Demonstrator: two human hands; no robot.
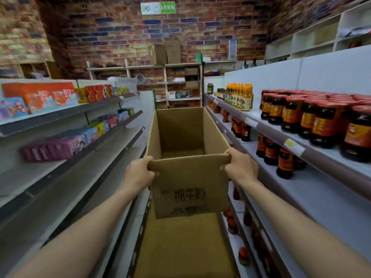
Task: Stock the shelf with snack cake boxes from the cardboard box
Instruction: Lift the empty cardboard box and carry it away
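Both hands hold the cardboard box point(186, 137) up in the aisle by its near top rim: left hand point(138, 173) clamped on the near-left corner, right hand point(240, 166) on the near-right corner. The box looks empty; what shows of its bottom is bare. Snack cake boxes point(58, 147) sit on the left shelf point(46, 187), toward its front edge. Sauce jars point(313, 117) fill the right shelf. Judgement: stocking seems done or between loads. Next: put the carton away or refill it.
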